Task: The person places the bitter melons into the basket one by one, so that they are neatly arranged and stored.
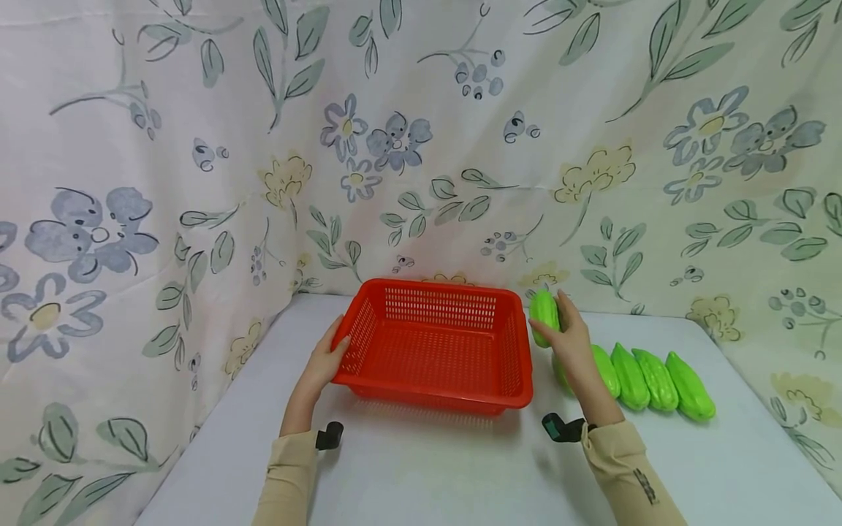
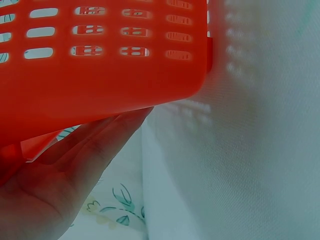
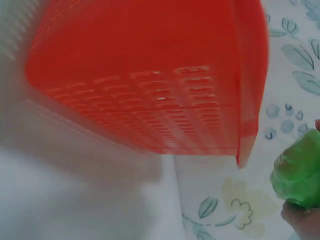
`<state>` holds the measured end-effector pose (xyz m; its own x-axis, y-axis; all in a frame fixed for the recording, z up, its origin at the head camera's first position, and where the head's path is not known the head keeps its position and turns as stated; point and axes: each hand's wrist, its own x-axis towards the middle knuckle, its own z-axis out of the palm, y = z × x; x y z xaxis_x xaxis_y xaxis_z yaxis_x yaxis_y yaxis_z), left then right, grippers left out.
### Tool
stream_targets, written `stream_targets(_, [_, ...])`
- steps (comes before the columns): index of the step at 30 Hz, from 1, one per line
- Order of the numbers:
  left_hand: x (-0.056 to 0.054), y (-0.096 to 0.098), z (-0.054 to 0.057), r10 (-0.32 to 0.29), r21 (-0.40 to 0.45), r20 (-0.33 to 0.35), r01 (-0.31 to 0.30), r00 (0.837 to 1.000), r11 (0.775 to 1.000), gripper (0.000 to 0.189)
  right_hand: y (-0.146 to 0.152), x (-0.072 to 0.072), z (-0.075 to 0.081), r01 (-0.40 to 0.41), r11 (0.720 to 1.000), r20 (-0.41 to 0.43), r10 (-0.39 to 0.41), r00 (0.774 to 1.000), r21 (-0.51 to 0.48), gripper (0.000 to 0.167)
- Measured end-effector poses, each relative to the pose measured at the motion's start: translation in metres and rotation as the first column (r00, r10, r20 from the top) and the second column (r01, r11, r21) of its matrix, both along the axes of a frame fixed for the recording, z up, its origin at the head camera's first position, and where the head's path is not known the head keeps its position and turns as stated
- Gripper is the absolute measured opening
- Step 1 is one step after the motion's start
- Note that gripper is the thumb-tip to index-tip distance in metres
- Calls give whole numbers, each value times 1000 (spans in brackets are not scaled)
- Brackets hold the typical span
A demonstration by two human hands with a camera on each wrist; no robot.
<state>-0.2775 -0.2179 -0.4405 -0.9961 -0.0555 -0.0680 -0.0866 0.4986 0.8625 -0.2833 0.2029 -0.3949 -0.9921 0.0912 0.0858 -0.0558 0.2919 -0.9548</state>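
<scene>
A red plastic basket [image 1: 427, 394] with slotted walls stands on the white table, and its inside shows only bare red floor. My left hand [image 1: 324, 359] grips its left rim; in the left wrist view the fingers [image 2: 107, 145] lie against the red plastic. Just beyond the basket's right rim, my right hand [image 1: 571, 340] holds a bright green bitter melon [image 1: 544, 315] between thumb and fingers, raised above the table. The same bumpy bitter melon [image 3: 300, 170] appears at the right edge of the right wrist view, most of the hand being out of frame.
More green bitter melons [image 1: 655, 380] lie side by side in a row on the table to the right, the nearest partly hidden by my right forearm. A floral curtain [image 1: 427, 146] hangs behind the white table [image 1: 421, 475] and along its left side.
</scene>
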Motion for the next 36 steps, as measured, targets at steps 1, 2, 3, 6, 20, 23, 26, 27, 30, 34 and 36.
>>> stream_targets(1, [0,0,0,2,0,0,-2,1000,1000,59,-2,0,2,-2,1000,-3,2,1000,-7,88])
stream_targets(2, [0,0,0,2,0,0,-2,1000,1000,59,-3,-1,4,-4,1000,-3,4,1000,-11,88])
stream_targets(3, [0,-1,0,6,2,3,-6,1000,1000,59,-5,-1,5,-6,1000,-6,6,1000,-16,88])
stream_targets(6, [-1,-1,-1,9,4,5,-9,1000,1000,59,-11,-3,9,-10,1000,-10,10,1000,-27,88])
stream_targets(20, [-3,-2,-5,9,24,3,-9,1000,1000,59,-37,-13,23,-42,999,-45,41,998,-18,86])
stream_targets(23, [-3,-2,-4,13,26,1,-13,1000,1000,58,-43,-14,28,-59,998,-59,57,997,-36,86])
stream_targets(26, [-3,-2,-3,14,27,3,-14,1000,1000,58,-50,-13,35,-73,996,-57,70,996,-43,86])
stream_targets(27, [-3,-2,-3,14,26,1,-14,1000,1000,58,-52,-14,35,-77,996,-59,75,995,-44,85])
stream_targets(30, [-4,-3,-5,12,28,-2,-12,1000,1000,58,-57,-16,36,-89,995,-63,85,994,-53,85])
stream_targets(34, [-4,-2,-5,8,25,-4,-8,1000,1000,58,-64,-23,33,-109,990,-75,103,992,-86,85])
stream_targets(36, [-4,-2,-5,9,24,-1,-9,1000,1000,58,-68,-24,33,-120,988,-76,112,991,-102,85])
